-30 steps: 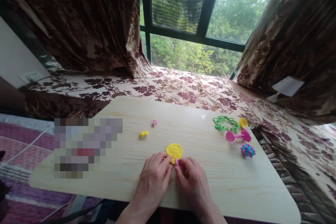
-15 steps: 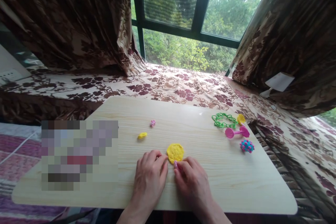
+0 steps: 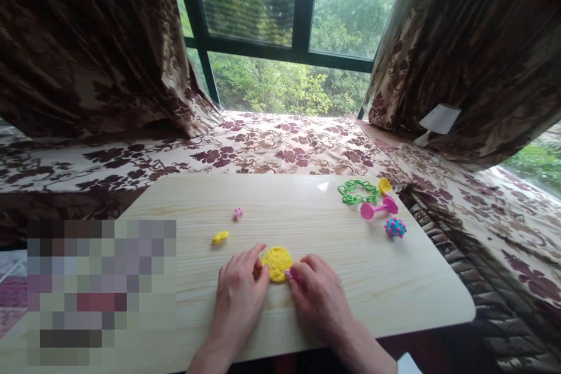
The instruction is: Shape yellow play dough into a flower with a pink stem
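A flat, round disc of yellow modelling clay lies on the table between my hands. Along its left edge rests my left hand, thumb and index finger apart and touching or very near the clay. My right hand is closed in a pinch on a small pink piece, whose tip meets the disc's right edge; its rest is hidden by the fingers. Beyond the left hand sit a small yellow clay lump and a crumpled pink lump.
At the table's far right are a green chain ring, a yellow round-ended piece, a pink dumbbell-shaped toy and a blue ball with pink knobs. Blurred blocks cover the left side. A flower-patterned window seat borders the table.
The view has shifted, so the tabletop things appear further left. My left index finger has lifted and spread from the thumb. The pink piece has gone from the disc's lower edge to its right edge.
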A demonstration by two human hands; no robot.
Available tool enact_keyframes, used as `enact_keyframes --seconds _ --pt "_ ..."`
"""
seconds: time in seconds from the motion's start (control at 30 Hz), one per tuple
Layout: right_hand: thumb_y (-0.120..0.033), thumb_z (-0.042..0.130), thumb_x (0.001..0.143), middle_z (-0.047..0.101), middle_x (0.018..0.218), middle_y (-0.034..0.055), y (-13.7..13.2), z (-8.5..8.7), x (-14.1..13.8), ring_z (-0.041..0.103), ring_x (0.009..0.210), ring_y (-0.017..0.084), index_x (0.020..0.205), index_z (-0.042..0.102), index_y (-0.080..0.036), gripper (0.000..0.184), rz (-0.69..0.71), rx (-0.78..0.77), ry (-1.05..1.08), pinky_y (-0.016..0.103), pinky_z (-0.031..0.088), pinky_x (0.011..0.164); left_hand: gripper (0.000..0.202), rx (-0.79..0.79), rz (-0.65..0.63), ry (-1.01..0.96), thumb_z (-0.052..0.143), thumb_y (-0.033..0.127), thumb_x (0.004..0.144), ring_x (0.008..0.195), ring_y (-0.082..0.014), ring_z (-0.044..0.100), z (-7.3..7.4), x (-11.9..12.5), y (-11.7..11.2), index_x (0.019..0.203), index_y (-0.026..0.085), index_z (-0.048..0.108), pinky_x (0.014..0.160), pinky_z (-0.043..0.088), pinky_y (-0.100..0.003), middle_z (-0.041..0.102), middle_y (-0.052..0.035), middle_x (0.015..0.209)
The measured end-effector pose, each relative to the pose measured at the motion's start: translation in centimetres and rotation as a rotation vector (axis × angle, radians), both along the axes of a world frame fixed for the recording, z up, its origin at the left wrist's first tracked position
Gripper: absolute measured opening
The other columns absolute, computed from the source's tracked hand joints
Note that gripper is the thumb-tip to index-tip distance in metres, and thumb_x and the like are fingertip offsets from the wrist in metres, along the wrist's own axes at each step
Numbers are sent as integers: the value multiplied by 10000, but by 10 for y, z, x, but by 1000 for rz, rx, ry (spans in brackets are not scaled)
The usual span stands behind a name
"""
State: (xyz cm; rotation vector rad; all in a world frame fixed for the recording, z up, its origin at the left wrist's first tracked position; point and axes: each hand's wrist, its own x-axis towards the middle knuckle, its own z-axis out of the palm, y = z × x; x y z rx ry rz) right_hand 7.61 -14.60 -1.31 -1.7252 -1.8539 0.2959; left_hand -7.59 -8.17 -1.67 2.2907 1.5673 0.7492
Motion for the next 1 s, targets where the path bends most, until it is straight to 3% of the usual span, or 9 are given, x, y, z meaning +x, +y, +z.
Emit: enact_keyframes --seconds 0.17,0.4,0.53,0.63,1.0 --pt "-197 472 846 550 860 31 -3 -1 3 489 812 162 925 577 -231 136 13 18 25 272 378 740 221 14 -23 48 490 219 777 810 -207 539 -1 -5 -5 981 217 573 747 361 -357 618 -15 808" --pt "-223 451 860 549 826 31 -1 -3 5 474 805 164 857 603 -232 153 -11 36 -58 290 367 740 200 98 -69 95 501 222 787 823 -217 521 2 -4 -5 970 218 580 733 364 -375 605 -31 834" --pt "-240 438 867 546 829 30 0 -1 10 468 808 163 825 602 -226 170 33 37 -121 296 363 743 177 233 -283 84 496 184 794 904 -212 503 14 -5 -8 932 222 600 809 358 -387 598 -43 926" --pt "-259 426 875 546 826 29 0 0 12 465 802 160 799 602 -222 196 52 27 -124 297 363 745 148 220 -442 149 494 190 801 873 -203 503 22 -2 -8 879 236 611 810 363 -391 601 -31 911" --pt "-223 479 851 570 811 25 2 -1 11 473 797 163 839 578 -205 102 20 8 -47 286 367 740 205 257 -558 356 394 130 848 834 -187 478 22 11 -5 768 188 574 878 330 -416 563 -29 796"
